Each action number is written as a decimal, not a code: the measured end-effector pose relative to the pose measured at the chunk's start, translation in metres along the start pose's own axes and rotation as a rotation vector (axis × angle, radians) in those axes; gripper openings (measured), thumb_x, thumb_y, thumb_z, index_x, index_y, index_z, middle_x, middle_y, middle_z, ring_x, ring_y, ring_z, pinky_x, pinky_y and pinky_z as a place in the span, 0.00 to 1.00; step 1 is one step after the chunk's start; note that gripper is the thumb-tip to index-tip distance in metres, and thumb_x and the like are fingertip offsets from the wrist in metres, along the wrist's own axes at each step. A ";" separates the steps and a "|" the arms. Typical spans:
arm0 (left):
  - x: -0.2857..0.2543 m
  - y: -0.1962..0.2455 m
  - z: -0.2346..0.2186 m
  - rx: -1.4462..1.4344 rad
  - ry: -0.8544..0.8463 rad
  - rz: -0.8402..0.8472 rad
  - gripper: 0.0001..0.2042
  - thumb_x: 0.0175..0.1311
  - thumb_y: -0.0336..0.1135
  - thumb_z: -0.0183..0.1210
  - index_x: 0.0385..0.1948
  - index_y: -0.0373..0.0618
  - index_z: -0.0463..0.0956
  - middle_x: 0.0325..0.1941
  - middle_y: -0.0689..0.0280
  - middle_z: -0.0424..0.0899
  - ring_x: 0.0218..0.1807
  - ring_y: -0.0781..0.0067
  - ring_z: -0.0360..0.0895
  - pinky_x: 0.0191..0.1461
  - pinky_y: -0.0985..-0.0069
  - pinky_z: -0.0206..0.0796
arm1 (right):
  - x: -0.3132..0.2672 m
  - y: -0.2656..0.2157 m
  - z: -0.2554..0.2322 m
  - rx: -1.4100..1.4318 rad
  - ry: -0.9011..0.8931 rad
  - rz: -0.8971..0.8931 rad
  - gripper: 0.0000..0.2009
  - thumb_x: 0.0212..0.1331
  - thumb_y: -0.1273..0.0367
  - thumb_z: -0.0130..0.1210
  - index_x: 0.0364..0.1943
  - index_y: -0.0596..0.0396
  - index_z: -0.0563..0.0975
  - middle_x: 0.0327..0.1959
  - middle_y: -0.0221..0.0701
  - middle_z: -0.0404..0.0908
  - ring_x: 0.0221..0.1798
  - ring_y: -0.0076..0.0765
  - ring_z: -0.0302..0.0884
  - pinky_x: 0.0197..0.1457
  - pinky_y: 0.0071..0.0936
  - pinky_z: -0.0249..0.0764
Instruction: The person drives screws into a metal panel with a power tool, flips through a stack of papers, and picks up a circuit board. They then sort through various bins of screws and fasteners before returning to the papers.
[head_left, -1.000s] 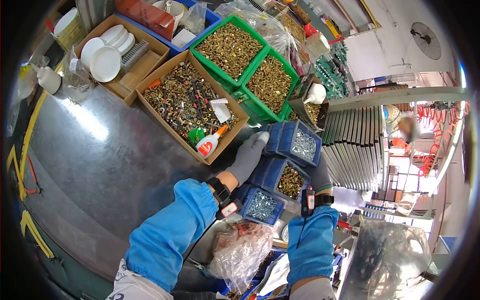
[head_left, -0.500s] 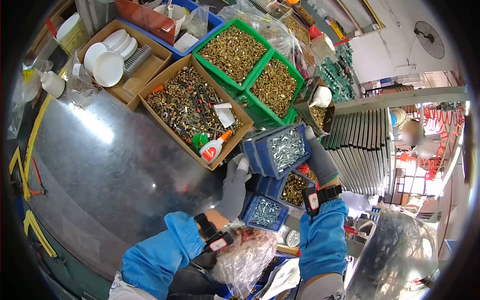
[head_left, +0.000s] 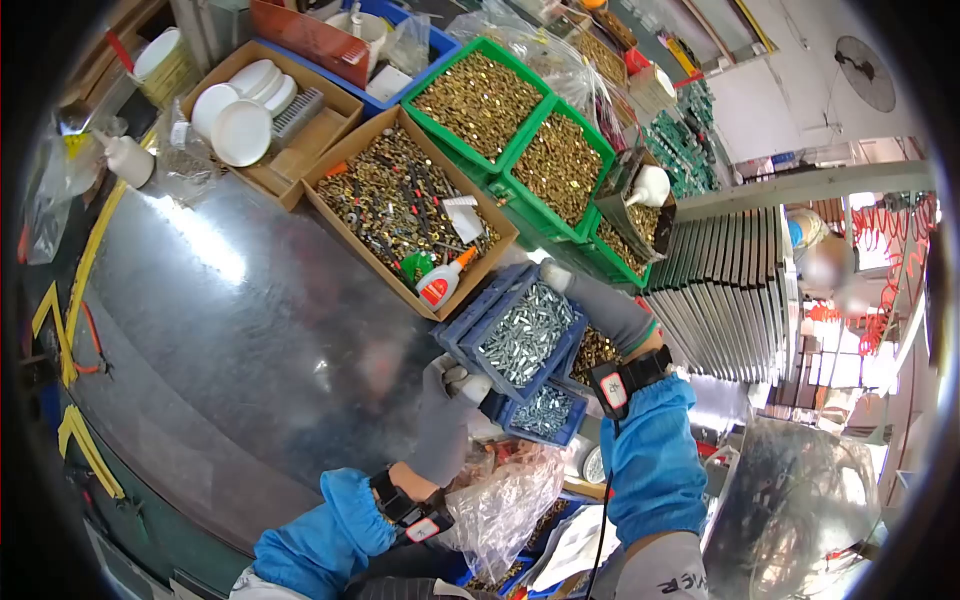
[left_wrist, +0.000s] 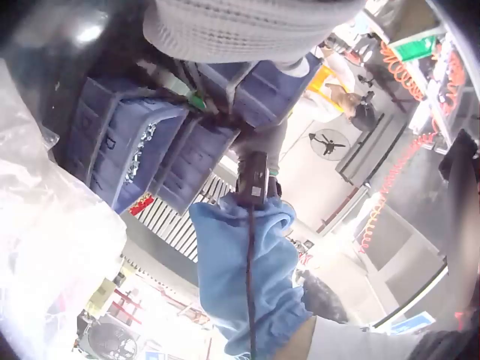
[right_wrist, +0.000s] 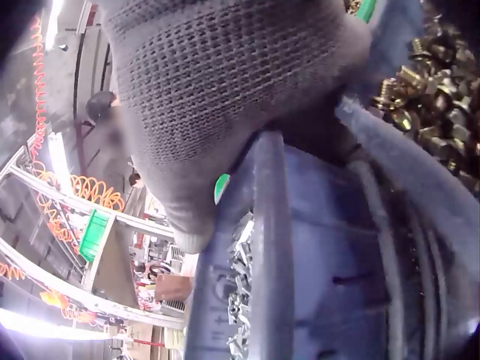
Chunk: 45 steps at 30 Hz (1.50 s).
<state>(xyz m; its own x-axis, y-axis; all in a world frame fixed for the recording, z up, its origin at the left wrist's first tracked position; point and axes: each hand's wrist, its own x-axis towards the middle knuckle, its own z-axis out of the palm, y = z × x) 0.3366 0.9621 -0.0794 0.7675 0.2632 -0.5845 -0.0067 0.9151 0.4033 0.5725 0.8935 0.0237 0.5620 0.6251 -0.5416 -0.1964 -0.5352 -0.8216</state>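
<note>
A blue plastic bin (head_left: 530,342) heaped with silver screws is held between both gloved hands, over the other bins. My left hand (head_left: 452,388) grips its near left corner with curled fingers. At the far right edge, my right hand (head_left: 600,300) holds the bin, its fingertips at the rim. Below sits a smaller blue bin (head_left: 545,412) of silver screws. A blue bin of brass screws (head_left: 597,352) is partly covered by the held bin and the right forearm. In the right wrist view, the grey glove (right_wrist: 232,90) lies along the held bin's wall (right_wrist: 330,247).
A cardboard box (head_left: 400,285) of mixed hardware with a glue bottle (head_left: 440,285) stands beyond the bins. Green crates (head_left: 495,165) of brass fasteners sit behind it. The dark metal tabletop (head_left: 270,330) spreads left. A plastic bag (head_left: 510,500) lies in front; metal racks (head_left: 725,290) stand right.
The bin of silver screws has come off the stack, moving left and nearer. The left hand let go, then took its near corner. The right hand has moved to its far edge.
</note>
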 end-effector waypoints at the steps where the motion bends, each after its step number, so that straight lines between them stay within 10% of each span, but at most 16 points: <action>1: 0.001 -0.001 0.000 -0.006 0.004 0.019 0.30 0.61 0.33 0.68 0.62 0.39 0.61 0.53 0.66 0.70 0.56 0.75 0.68 0.64 0.76 0.61 | -0.002 -0.001 -0.002 -0.008 -0.015 -0.012 0.27 0.62 0.59 0.64 0.62 0.57 0.74 0.59 0.32 0.79 0.59 0.30 0.75 0.66 0.31 0.70; 4: 0.000 -0.006 -0.004 -0.010 0.014 0.043 0.29 0.60 0.33 0.68 0.60 0.40 0.62 0.54 0.65 0.72 0.56 0.75 0.70 0.62 0.76 0.64 | -0.006 -0.004 -0.003 -0.131 -0.150 0.005 0.34 0.69 0.49 0.51 0.68 0.61 0.66 0.68 0.34 0.69 0.70 0.32 0.63 0.74 0.30 0.55; 9: -0.015 0.007 0.010 -0.049 -0.021 -0.063 0.30 0.57 0.31 0.71 0.59 0.38 0.63 0.57 0.59 0.76 0.58 0.70 0.75 0.63 0.71 0.69 | -0.007 0.002 -0.005 0.133 -0.198 0.113 0.31 0.68 0.55 0.54 0.68 0.60 0.66 0.66 0.35 0.72 0.68 0.31 0.68 0.73 0.30 0.60; 11: -0.014 0.005 0.010 -0.072 -0.028 -0.067 0.31 0.56 0.30 0.72 0.58 0.37 0.62 0.58 0.57 0.76 0.60 0.69 0.75 0.64 0.71 0.69 | -0.008 -0.001 -0.003 0.275 -0.129 0.119 0.33 0.60 0.57 0.62 0.66 0.60 0.67 0.56 0.38 0.80 0.55 0.34 0.81 0.62 0.32 0.76; 17: -0.028 0.022 0.036 0.174 0.008 -0.005 0.25 0.57 0.33 0.72 0.50 0.42 0.66 0.44 0.68 0.76 0.46 0.78 0.74 0.50 0.78 0.70 | -0.017 -0.020 -0.004 0.351 -0.142 0.140 0.33 0.59 0.55 0.61 0.64 0.60 0.68 0.57 0.41 0.79 0.56 0.38 0.80 0.64 0.36 0.75; 25: 0.030 0.098 0.099 0.269 -0.303 0.080 0.35 0.58 0.46 0.70 0.60 0.32 0.64 0.53 0.60 0.77 0.53 0.72 0.75 0.60 0.72 0.66 | -0.035 -0.021 -0.062 0.460 0.238 -0.080 0.29 0.69 0.48 0.51 0.62 0.57 0.71 0.55 0.37 0.81 0.56 0.35 0.80 0.63 0.36 0.76; 31: 0.106 0.072 0.120 0.604 -0.374 0.080 0.29 0.63 0.54 0.64 0.49 0.31 0.73 0.41 0.64 0.78 0.43 0.77 0.74 0.47 0.77 0.66 | -0.040 0.026 -0.090 0.605 0.330 -0.105 0.27 0.67 0.48 0.55 0.57 0.56 0.74 0.49 0.35 0.83 0.49 0.35 0.83 0.52 0.36 0.80; 37: 0.143 0.015 0.112 0.842 -0.372 0.082 0.25 0.67 0.56 0.58 0.40 0.36 0.81 0.37 0.69 0.79 0.41 0.79 0.73 0.48 0.76 0.66 | -0.040 0.081 -0.102 0.740 0.480 0.032 0.25 0.68 0.52 0.56 0.59 0.56 0.72 0.53 0.39 0.81 0.54 0.44 0.81 0.61 0.43 0.77; 39: 0.152 -0.002 0.106 0.574 -0.530 -0.139 0.39 0.62 0.66 0.55 0.52 0.28 0.76 0.52 0.46 0.81 0.54 0.55 0.79 0.59 0.65 0.67 | -0.041 0.089 -0.107 0.739 0.482 0.073 0.24 0.68 0.53 0.56 0.58 0.56 0.72 0.53 0.40 0.81 0.54 0.44 0.80 0.61 0.45 0.76; 45: 0.158 -0.012 0.107 0.688 -0.570 -0.088 0.43 0.64 0.68 0.50 0.59 0.28 0.70 0.54 0.42 0.80 0.59 0.47 0.76 0.65 0.62 0.62 | -0.052 0.119 -0.129 0.641 0.483 0.143 0.22 0.71 0.54 0.52 0.57 0.57 0.72 0.53 0.41 0.81 0.54 0.42 0.81 0.58 0.46 0.77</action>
<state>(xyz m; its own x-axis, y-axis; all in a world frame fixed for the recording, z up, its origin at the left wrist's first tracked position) 0.5259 0.9599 -0.1014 0.9500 -0.1585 -0.2689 0.3121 0.4914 0.8131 0.6237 0.7238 -0.0224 0.7526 0.1826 -0.6326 -0.6317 -0.0707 -0.7720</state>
